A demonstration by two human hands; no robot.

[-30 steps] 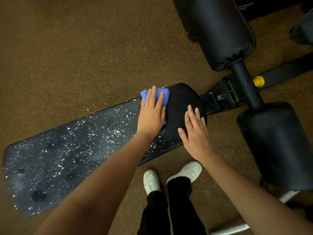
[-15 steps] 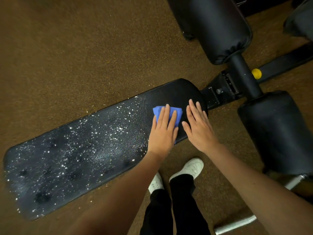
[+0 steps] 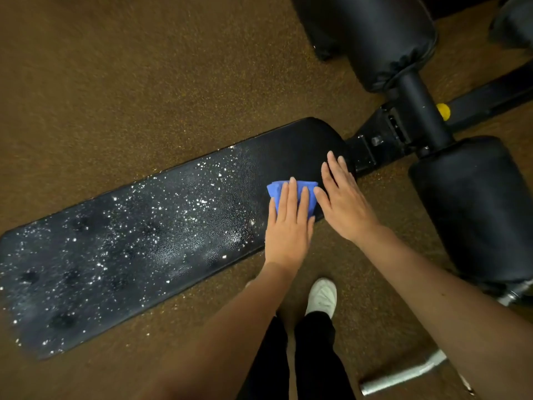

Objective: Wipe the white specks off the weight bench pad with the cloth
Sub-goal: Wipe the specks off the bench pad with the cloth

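1. The left hand [image 3: 288, 226] lies flat, fingers straight, and presses the blue cloth [image 3: 291, 194] on the pad [image 3: 161, 235].
2. The right hand [image 3: 343, 203] lies flat and open on the pad, just beside the cloth, holding nothing.
3. The pad's end near the hands looks clean.
4. White specks [image 3: 173, 203] cover the rest, so most wiping is left.

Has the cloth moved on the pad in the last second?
Yes. The cloth under the left hand slid from the far edge of the pad across to its near edge, ending beside the right hand.
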